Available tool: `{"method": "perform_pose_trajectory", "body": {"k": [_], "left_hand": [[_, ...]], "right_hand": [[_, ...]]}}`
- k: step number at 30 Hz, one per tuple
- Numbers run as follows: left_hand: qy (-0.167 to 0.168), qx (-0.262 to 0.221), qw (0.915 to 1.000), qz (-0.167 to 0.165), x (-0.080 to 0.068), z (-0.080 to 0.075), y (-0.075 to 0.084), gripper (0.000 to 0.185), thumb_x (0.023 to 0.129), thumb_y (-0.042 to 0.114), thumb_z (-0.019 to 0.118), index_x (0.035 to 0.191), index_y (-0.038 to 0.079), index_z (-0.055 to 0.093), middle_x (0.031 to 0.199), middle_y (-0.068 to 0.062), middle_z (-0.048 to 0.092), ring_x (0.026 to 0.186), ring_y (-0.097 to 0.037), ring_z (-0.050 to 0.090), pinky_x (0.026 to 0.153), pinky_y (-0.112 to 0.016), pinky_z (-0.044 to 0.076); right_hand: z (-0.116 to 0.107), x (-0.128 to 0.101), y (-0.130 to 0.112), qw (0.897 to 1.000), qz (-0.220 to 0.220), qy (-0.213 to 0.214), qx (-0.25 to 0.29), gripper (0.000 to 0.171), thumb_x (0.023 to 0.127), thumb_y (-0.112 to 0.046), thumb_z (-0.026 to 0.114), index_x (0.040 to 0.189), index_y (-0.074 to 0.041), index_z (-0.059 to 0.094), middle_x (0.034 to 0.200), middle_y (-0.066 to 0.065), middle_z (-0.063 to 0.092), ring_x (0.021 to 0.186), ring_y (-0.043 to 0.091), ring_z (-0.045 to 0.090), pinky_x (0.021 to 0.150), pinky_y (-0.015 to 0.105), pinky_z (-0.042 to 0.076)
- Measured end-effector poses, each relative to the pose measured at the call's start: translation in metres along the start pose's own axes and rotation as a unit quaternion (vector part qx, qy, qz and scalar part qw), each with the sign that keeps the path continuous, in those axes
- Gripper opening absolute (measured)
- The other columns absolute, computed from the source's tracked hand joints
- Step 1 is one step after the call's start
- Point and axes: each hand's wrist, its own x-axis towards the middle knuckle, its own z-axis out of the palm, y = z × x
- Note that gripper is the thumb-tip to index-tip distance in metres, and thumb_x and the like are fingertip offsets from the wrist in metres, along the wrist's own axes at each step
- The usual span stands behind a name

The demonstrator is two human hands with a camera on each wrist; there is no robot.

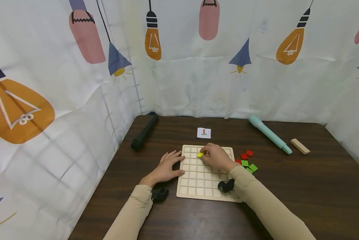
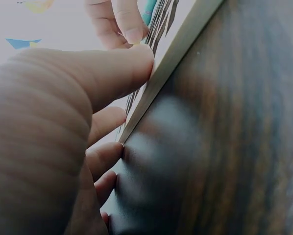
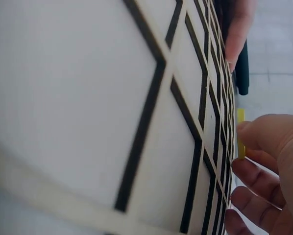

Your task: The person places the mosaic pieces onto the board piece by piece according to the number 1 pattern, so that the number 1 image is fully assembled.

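Note:
A light wooden grid board lies on the dark table. My right hand reaches over its upper part and pinches a yellow square tile between thumb and fingers. In the right wrist view the yellow tile stands on edge close above the grid; whether it touches the board I cannot tell. My left hand rests at the board's left edge, fingers spread, with the thumb against the wooden rim. Right of the board lie loose red tiles and green tiles, partly hidden by the right hand.
Behind the board lies a small card with a coloured grid picture. A dark green microphone-like cylinder lies at the back left. At the back right are a mint-coloured tube and a wooden block. Printed curtains hang around the table.

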Motion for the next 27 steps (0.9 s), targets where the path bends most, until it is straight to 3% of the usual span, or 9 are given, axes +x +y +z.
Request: {"method": "perform_pose_trajectory", "body": {"k": [27], "left_hand": [[0.002, 0.0, 1.0, -0.008, -0.0001, 0.0024, -0.0007, 0.061, 0.091, 0.033, 0.069, 0.145, 0.014, 0.049, 0.158, -0.009, 0.03, 0.148, -0.031, 0.018, 0.118, -0.056, 0.004]], "right_hand": [[0.0001, -0.0018, 0.0057, 1.0, 0.01, -0.019, -0.002, 0.023, 0.09, -0.022, 0.069, 0.112, -0.014, 0.072, 0.096, -0.005, 0.058, 0.078, 0.01, 0.053, 0.071, 0.029, 0.048]]}}
